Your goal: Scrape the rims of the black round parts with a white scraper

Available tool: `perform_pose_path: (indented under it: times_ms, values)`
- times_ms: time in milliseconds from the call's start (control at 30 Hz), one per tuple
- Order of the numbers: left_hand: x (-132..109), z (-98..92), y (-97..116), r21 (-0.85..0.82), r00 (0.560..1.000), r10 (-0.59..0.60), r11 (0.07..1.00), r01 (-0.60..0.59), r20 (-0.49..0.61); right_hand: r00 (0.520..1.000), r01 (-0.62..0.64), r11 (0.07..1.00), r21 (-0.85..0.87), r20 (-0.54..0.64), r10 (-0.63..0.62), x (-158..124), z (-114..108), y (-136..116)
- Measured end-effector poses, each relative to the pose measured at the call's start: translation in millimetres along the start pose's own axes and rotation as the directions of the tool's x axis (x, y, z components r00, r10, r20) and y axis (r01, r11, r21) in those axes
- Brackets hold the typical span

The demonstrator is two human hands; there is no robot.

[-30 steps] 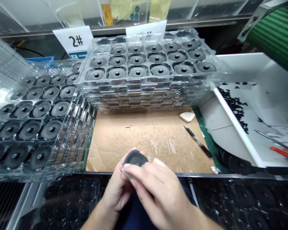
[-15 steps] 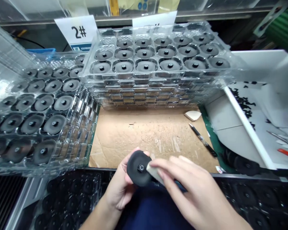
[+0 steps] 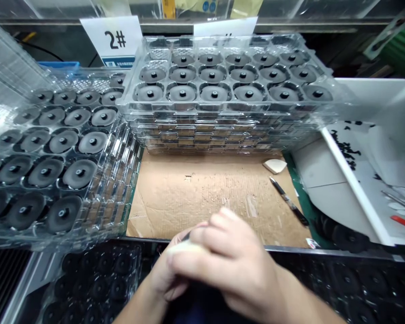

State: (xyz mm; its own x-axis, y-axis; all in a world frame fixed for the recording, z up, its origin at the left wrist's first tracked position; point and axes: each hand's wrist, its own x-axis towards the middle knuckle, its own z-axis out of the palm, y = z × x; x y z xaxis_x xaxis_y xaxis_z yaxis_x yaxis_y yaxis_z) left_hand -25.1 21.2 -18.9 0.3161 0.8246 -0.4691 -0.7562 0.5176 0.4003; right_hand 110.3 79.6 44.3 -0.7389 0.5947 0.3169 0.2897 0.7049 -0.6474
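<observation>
Both hands meet low in the middle, just in front of the cardboard sheet (image 3: 202,189). My right hand (image 3: 229,265) lies over my left hand (image 3: 164,281), fingers curled, with a pale pad-like piece under its fingertips. A black round disc (image 3: 188,235) is held between the two hands and is almost wholly covered; only a dark sliver shows at the top. My left hand cups the disc from below.
Stacked clear trays of black discs stand at the back (image 3: 222,85) and at the left (image 3: 50,148). A pen (image 3: 289,206) and a pale wedge (image 3: 274,166) lie on the cardboard's right side. A white bin (image 3: 364,180) with black scraps sits right. More trays lie below the bench edge.
The disc stood face-up in my left hand with the right fingers beside it; now the right hand has closed over it and hides it. The view has tilted slightly.
</observation>
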Motion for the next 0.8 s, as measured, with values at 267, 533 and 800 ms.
perform_pose_path:
  times_ms: [267,533,800]
  values:
    - [-6.3,-20.2,7.6,-0.208,0.994,0.067,0.977,-0.048,0.086,0.869,-0.462,0.868,0.179,-0.104,0.484,-42.1,45.5,65.2]
    - [-3.2,-22.1,9.6,-0.210,0.997,0.016,0.978,0.000,0.073,0.831,-0.474,0.862,0.180,-0.234,0.505,-35.3,44.1,41.1]
    - [-3.0,-13.6,8.8,-0.016,0.997,0.050,0.999,-0.051,-0.053,0.984,-0.174,0.978,-0.111,-0.066,0.168,18.8,15.3,-3.2]
